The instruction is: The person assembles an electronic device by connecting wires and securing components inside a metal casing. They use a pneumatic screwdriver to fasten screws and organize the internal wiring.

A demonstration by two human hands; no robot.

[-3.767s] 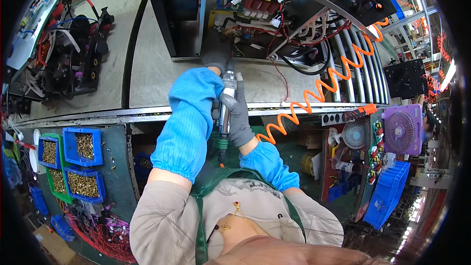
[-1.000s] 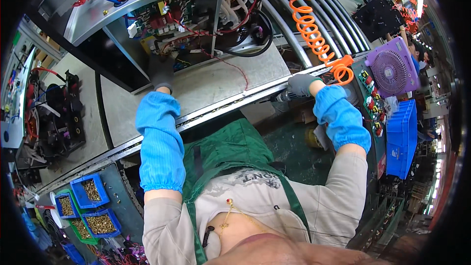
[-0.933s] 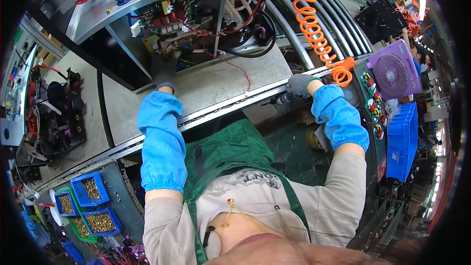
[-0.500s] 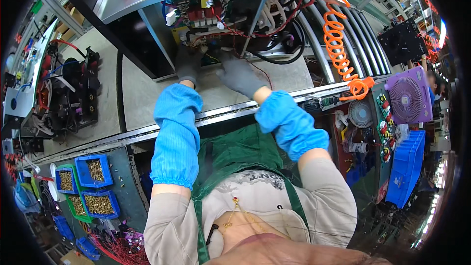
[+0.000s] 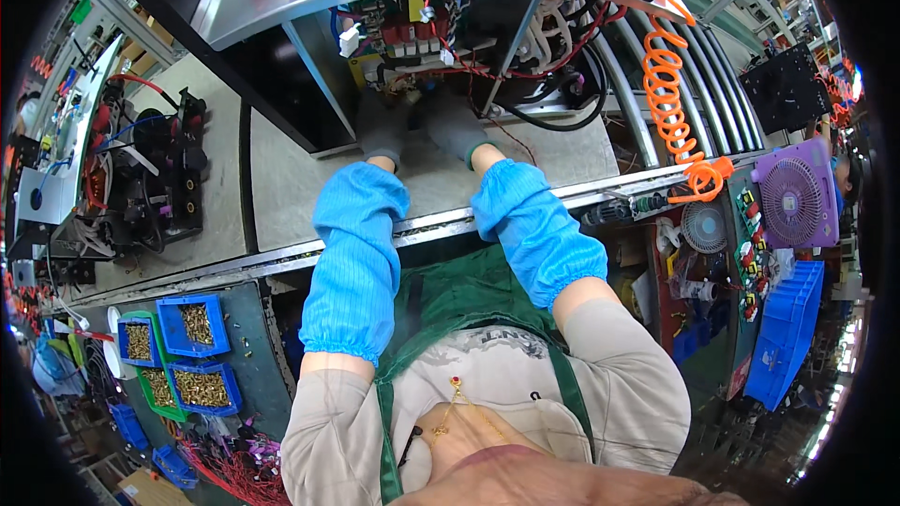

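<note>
A metal cabinet (image 5: 328, 9) with an open side stands on the workbench, showing circuit boards (image 5: 408, 33) and wiring inside. My left hand (image 5: 382, 126), in a grey glove, reaches into the lower opening beside a dark panel (image 5: 309, 94). Close to its right, my right hand (image 5: 455, 124), gloved alike, reaches into the same shadowed space. Just above them hang wires with a small connector (image 5: 405, 86). Both sets of fingers are lost in shadow, so any hold is hidden. A thin red wire (image 5: 511, 136) trails onto the bench right of my right hand.
Metal rollers (image 5: 689, 84) and a coiled orange air hose (image 5: 664, 84) lie to the right. Another wired assembly (image 5: 155, 169) sits on the bench's left. Blue bins (image 5: 202, 389) of brass-coloured fasteners stand at lower left; a purple fan (image 5: 797, 192) is at far right.
My right hand has moved left and deeper into the cabinet, closer to my left hand. The whole view has shifted slightly, with the cabinet now further right in it.
</note>
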